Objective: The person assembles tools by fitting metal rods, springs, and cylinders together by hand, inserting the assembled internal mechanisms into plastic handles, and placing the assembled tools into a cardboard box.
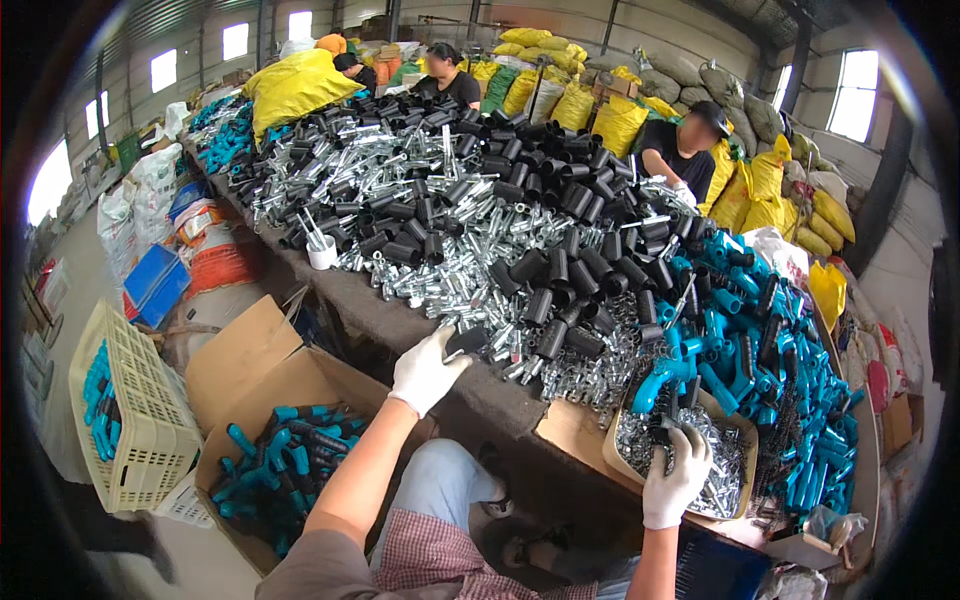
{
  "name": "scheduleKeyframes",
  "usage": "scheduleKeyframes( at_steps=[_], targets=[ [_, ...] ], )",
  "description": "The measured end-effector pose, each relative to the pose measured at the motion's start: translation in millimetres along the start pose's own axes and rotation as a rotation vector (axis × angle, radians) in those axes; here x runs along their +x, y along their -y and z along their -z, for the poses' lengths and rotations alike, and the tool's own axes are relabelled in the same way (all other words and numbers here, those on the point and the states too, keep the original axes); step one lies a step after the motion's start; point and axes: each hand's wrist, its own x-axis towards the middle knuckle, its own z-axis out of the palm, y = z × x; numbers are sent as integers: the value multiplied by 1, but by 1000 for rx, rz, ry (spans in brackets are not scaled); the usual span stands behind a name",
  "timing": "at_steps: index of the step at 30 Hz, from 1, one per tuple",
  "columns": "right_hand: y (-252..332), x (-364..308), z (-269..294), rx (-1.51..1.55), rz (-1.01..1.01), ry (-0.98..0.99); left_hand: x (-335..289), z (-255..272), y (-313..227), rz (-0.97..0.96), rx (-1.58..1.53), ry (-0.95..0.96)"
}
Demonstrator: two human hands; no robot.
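- We're watching a short black tube (466, 342) sitting in the left hand (425, 375), just above the table's near edge; white-gloved fingers and thumb are closing together around it.
- Over to the right hand (680, 478), gloved too, and its fingers are curling down over a cream tray (752, 470); a small dark piece (660, 436) is showing at the fingertips, but we're unable to tell whether they're gripping it.
- Inside that tray, small metal parts (722, 440) are gleaming.
- Beyond the hands, we're seeing silvery metal parts (480, 250) and black tubes (575, 200) piling across the table, with teal handles (815, 440) heaping up at right.
- A white cup (322, 256) is holding metal rods on the left edge.
- Down left, an open cardboard box (245, 365) is holding teal-and-black pieces (275, 470), and a cream crate (150, 460) is standing beside it.
- Across the table, a capped co-worker (690, 150) is leaning over the heap.
- Behind, yellow sacks (620, 122) are stacking up; a white bag (780, 250) is showing red marks, too small for us to read.
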Motion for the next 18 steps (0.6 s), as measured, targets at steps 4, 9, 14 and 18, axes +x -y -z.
scheduleKeyframes(
  at_steps=[4, 9, 14, 18],
  targets=[
    [4, 2, 6, 57, -17, 60, 46, 17, -8, -181, -25, -158],
    [3, 4, 5, 26, -19, 74, 178, 1, -23, -295, -12, -184],
    [6, 7, 3, 58, -1, 92, 267, -19, -11, 102, -737, 139],
    [0, 9, 4, 26, -8, 92, 285, -42, -32, 267, -962, 202]
  ],
)
